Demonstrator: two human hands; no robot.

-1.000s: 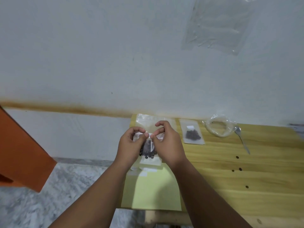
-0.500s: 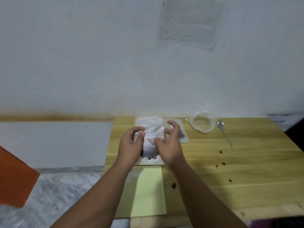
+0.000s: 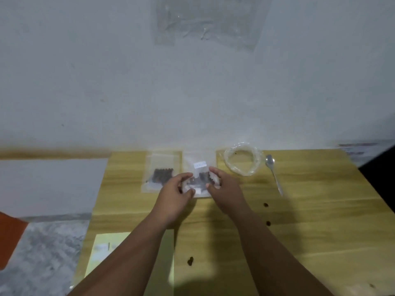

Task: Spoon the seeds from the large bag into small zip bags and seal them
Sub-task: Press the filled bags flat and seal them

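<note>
My left hand [image 3: 173,195] and my right hand [image 3: 224,189] grip the two sides of a small clear zip bag [image 3: 199,167]. It has a white label and dark seeds in its lower part, and it is low over the wooden table [image 3: 310,242]. Whether another bag lies under it I cannot tell. Just to its left, a second small zip bag [image 3: 161,167] with seeds lies flat. The large clear bag [image 3: 242,160], its rim rolled down, stands to the right by the wall. A metal spoon [image 3: 274,174] lies beside that bag.
Loose seeds [image 3: 265,204] are scattered on the table, one [image 3: 190,261] near my forearms. A pale yellow sheet [image 3: 102,253] lies at the table's near left corner. An orange object [image 3: 10,231] is at the far left over the floor. A plastic sheet [image 3: 205,18] hangs on the wall.
My hands went from pinching along the bag's top edge to gripping its sides, lower and closer to the table. The view has swung, so the table now sits more in the middle.
</note>
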